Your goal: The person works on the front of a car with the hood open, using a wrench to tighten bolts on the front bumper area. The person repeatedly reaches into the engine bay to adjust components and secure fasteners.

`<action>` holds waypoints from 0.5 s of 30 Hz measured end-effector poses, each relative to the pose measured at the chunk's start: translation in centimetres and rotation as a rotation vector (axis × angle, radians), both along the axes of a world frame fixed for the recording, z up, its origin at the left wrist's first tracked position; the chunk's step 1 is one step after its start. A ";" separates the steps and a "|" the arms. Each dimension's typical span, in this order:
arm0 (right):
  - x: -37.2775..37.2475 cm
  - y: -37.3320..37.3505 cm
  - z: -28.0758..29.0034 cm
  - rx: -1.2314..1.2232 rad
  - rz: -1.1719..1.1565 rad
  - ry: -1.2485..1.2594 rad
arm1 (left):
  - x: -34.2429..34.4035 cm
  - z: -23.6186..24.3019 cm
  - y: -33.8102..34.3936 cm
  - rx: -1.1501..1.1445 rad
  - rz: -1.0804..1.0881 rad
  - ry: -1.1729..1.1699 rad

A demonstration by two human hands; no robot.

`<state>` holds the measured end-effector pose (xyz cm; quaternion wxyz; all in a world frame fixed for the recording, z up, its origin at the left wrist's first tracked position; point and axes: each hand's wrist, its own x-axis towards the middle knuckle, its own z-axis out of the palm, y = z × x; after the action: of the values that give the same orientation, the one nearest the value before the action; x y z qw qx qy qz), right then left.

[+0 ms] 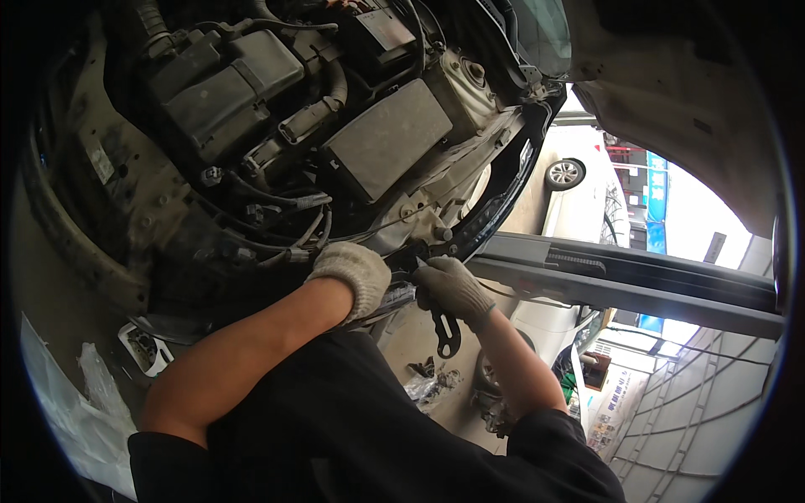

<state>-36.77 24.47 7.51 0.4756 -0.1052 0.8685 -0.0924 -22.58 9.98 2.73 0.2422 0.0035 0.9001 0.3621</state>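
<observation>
My left hand, in a pale knit glove, reaches over the front edge of an open engine bay; its fingers are hidden down beside the front body panel. Just to its right, my right hand, also gloved, has its fingers curled at a dark fitting by the bay's front rail. What exactly they grip is unclear. A black slotted metal piece hangs below the right hand. Hoses and cables run above the left hand, near a black rectangular box.
The raised hood arches at the right. A grey lift post and beam cross the right side, with white cars beyond. At lower left lie a white container and plastic sheeting. Small dark items lie on the floor.
</observation>
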 end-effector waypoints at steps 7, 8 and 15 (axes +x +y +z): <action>-1.6 -1.3 -0.9 0.046 0.220 0.067 | 0.1 -1.0 0.6 -0.009 0.042 0.031; -1.6 -1.4 -0.8 0.047 0.275 0.058 | 0.1 -1.0 0.6 -0.008 0.049 0.022; -2.2 -2.1 -0.3 -0.030 0.523 -0.026 | 0.3 -1.5 0.8 0.032 0.057 0.035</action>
<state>-39.00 22.40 7.16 0.4930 -0.3320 0.8039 0.0196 -22.32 10.81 1.20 0.2160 -0.0121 0.8979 0.3832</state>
